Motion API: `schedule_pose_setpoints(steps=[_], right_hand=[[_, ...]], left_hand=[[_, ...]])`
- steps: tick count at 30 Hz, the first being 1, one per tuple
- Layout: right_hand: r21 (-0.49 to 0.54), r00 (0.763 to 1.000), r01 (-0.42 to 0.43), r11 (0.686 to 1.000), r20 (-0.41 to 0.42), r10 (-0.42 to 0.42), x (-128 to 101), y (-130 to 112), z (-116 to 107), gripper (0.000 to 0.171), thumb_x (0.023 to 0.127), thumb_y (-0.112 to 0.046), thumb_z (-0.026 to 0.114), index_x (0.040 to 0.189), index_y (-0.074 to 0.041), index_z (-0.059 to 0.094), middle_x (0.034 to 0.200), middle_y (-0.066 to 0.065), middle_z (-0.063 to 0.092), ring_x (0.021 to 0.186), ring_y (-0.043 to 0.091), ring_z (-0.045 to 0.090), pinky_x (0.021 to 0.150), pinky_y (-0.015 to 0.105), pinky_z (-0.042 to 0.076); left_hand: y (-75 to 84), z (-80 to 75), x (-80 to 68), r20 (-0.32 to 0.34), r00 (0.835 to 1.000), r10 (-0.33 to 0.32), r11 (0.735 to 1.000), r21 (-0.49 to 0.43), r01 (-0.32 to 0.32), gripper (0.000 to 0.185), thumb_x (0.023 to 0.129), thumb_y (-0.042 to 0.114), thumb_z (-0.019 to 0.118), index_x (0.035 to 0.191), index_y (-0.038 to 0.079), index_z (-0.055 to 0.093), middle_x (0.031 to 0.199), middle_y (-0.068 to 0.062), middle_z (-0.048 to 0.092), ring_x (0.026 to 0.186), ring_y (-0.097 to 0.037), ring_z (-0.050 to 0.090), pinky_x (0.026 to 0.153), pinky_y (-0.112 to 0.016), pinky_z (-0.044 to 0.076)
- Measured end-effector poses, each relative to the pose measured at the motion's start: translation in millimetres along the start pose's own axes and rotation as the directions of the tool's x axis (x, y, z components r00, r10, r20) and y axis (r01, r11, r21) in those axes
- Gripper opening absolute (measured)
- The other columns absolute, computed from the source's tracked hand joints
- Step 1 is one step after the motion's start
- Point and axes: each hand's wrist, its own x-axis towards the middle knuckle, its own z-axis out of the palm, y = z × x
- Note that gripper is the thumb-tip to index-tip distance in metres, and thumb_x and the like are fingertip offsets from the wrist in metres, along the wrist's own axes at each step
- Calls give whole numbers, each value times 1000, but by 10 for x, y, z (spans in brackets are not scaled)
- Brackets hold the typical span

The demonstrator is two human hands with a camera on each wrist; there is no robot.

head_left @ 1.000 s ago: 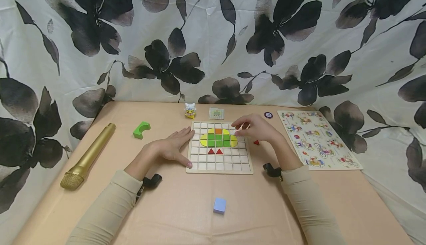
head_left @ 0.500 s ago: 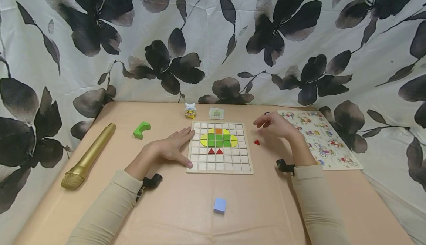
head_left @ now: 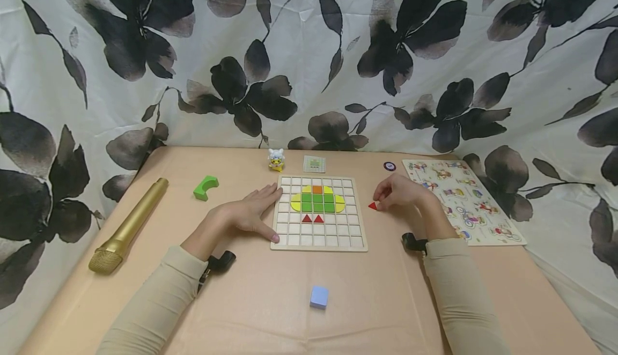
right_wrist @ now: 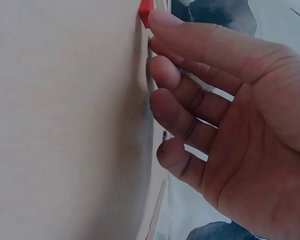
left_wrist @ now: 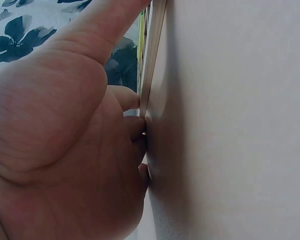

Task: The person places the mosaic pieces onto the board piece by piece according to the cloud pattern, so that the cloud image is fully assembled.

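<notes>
A framed wooden grid board (head_left: 318, 239) lies mid-table, with green, yellow and orange pieces and two red triangles (head_left: 312, 219) on it. My left hand (head_left: 248, 215) rests at the board's left side, fingers stretched out and the thumb on its near left corner. In the left wrist view the fingers (left_wrist: 122, 95) meet the board's edge. Right of the board, my right hand (head_left: 398, 193) has its thumb and index finger at a loose red triangle block (head_left: 372, 205), still on the table. The right wrist view shows the thumb against the red block (right_wrist: 146, 12), the other fingers bent.
A gold microphone (head_left: 127, 226) and a green arch block (head_left: 205, 187) lie left. Behind the board are a small figurine (head_left: 276, 160) and a pattern card (head_left: 314, 164). A round token (head_left: 389, 166) and a sticker-like picture board (head_left: 458, 199) lie right, a blue block (head_left: 318, 297) in front.
My right hand has moved right, off the board, then down to the loose red triangle block, uncovering the round token again. My left hand has stayed put.
</notes>
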Motion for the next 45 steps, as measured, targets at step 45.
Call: schedule_pose_setpoints(steps=[45], right_hand=[[124,964,259,958,-100,-247,141,-503,298,12,88,1,74,95,-8,76,90,11,75,84,24,61,72,25,51]], left_hand=[[3,5,13,-1,1000,-11,1000,-11,11,136,73,69,84,168,9,8,176,-14,-7,163,-33,-5,133,-54,2]])
